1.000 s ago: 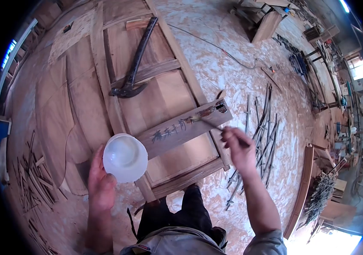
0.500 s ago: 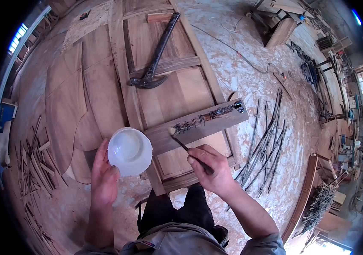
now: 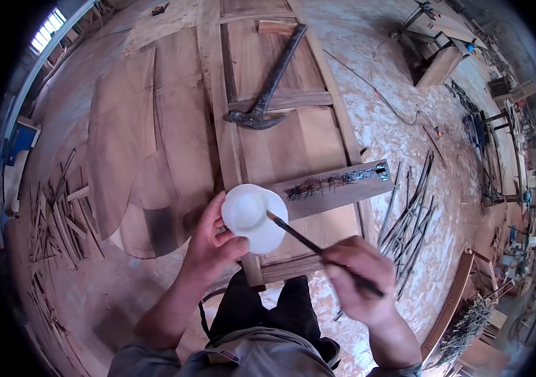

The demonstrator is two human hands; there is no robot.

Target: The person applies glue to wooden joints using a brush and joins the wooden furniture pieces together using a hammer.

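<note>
At the middle of the view, grips the white tub (image 3: 254, 220) with the left hand (image 3: 212, 252) at its eight o'clock, fingers curled against the side and thumb pressed low. From four o'clock, pinches the brush (image 3: 299, 240) in the right hand (image 3: 363, 279), with fingers closed round the handle; holds the tip over the tub's opening, but cannot tell whether touching inside. At two to three o'clock of the tub, has the dark-marked board (image 3: 327, 202) across the panelled frame (image 3: 219, 94). Towards twelve o'clock, has the hammer (image 3: 275, 76) resting on the same frame, handle slanting towards one.
</note>
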